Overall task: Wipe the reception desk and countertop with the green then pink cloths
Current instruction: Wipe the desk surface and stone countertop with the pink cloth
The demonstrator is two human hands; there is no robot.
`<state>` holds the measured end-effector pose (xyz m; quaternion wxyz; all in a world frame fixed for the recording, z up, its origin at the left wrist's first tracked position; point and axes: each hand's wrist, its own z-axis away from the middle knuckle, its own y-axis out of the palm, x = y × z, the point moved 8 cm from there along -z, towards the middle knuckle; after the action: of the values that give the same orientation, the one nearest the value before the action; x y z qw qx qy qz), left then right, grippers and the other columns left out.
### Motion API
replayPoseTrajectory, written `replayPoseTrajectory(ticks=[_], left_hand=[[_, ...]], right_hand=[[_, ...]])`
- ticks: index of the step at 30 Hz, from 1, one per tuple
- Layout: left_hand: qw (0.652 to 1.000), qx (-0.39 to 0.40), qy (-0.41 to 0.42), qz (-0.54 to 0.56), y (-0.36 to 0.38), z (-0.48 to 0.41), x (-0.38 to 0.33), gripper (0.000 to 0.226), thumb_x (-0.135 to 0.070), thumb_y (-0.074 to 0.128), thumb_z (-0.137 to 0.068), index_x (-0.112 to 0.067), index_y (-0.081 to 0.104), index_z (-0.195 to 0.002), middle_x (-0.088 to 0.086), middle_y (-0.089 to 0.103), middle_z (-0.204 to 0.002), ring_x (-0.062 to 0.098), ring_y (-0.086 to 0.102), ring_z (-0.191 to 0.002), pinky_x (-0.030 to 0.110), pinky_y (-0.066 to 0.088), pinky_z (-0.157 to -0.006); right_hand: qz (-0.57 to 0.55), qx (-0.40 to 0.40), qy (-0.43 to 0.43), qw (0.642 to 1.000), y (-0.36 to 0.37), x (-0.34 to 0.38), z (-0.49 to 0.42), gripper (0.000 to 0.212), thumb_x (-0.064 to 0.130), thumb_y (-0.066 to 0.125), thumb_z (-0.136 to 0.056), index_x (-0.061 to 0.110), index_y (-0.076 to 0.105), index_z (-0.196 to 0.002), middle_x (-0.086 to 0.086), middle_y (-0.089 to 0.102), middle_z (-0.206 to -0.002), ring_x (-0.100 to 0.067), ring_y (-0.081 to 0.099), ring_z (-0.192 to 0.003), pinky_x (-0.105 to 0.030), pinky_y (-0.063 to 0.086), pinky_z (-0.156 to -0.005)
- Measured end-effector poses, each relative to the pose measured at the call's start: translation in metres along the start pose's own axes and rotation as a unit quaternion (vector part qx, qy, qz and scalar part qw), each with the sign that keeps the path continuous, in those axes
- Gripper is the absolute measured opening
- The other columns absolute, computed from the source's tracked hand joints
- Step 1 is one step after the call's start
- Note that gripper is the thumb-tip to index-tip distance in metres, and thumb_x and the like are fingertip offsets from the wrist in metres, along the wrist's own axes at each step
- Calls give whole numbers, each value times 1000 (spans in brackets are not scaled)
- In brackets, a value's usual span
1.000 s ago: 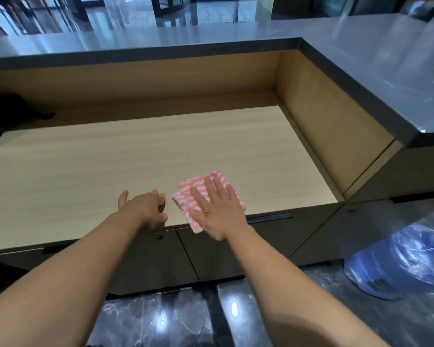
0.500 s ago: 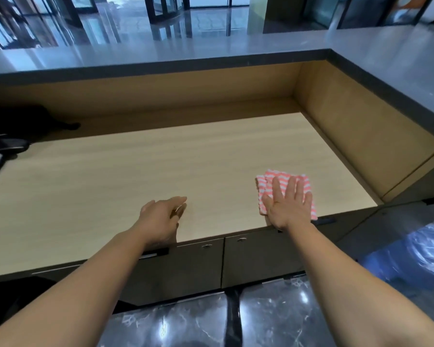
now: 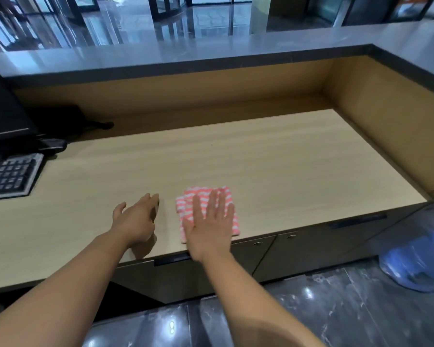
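Note:
A folded pink-and-white striped cloth (image 3: 186, 204) lies on the light wooden desk (image 3: 261, 159) near its front edge. My right hand (image 3: 211, 226) presses flat on the cloth with straight, spread fingers. My left hand (image 3: 135, 219) rests on the bare desk just left of the cloth, fingers loosely extended and holding nothing. The raised grey countertop (image 3: 211, 51) runs along the back and the right side. No green cloth is in view.
A black keyboard (image 3: 8, 176) sits at the desk's left end, with a dark monitor (image 3: 3, 111) and a mouse (image 3: 53, 145) behind it. Wooden panels wall the desk at back and right. A blue water jug (image 3: 416, 261) lies on the dark marble floor at right.
My right hand has slid the pink cloth back to the left along the front edge, close to my left hand. The keyboard and monitor have come into view at left.

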<state>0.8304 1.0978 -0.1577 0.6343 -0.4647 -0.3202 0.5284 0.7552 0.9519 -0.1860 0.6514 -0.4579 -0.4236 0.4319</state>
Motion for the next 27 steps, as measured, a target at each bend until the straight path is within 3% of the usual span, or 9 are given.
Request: replayPoseTrajectory(ticks=[4,8,12,15,20,23,27], left_hand=[[1000,-1,6,-9,1,-7,10,66,-11,40,-92,-29,17,-152,-7,21,-158,9,22,-144,35,2,-117],[998,3,11,-64,0,-8,8,65,-12,44,-90,-29,24,-150,-6,23,-158,11,30,-141,38,1,-117],[994,15,9,-111,-3,-9,5,66,-10,40,-92,-28,19,-152,-6,18,-159,10,33,-140,39,-1,-118],[990,-4,30,-135,-2,-8,3,48,-28,34,-100,-27,27,-147,-6,32,-154,14,48,-129,42,2,-116],[989,-8,44,-141,-1,-6,6,45,-41,32,-100,-28,32,-143,-8,34,-152,14,49,-128,45,3,-115],[986,-10,54,-157,-2,-4,2,49,-40,30,-101,-27,25,-148,-7,24,-158,11,39,-136,45,0,-116],[983,-4,60,-171,0,-7,1,53,-39,28,-101,-25,17,-152,-3,13,-161,12,30,-142,47,-2,-117]], right_hand=[[14,27,-96,995,12,51,4,61,51,9,-102,27,-15,-153,-14,-30,-155,-33,-36,-140,-52,-20,-114],[29,22,-136,990,5,34,-11,60,53,11,-102,33,-10,-153,-8,-27,-158,-26,-31,-143,-44,-25,-111],[33,4,-66,997,-16,-31,-39,59,54,8,-101,33,-12,-153,-9,-24,-159,-26,-26,-145,-44,-19,-115],[28,-8,5,1000,-34,-93,-53,59,53,8,-101,32,-12,-153,-9,-22,-159,-27,-22,-147,-45,-14,-117],[6,-3,124,992,-49,-181,-66,61,54,9,-101,32,-11,-154,-10,-19,-161,-29,-21,-147,-48,-10,-119],[-11,-3,170,985,-48,-189,-68,61,53,10,-101,32,-10,-154,-11,-20,-160,-30,-21,-147,-49,-10,-119],[-19,-25,189,981,-43,-142,-70,61,50,8,-102,28,-12,-154,-15,-19,-160,-34,-21,-146,-51,-11,-117]])
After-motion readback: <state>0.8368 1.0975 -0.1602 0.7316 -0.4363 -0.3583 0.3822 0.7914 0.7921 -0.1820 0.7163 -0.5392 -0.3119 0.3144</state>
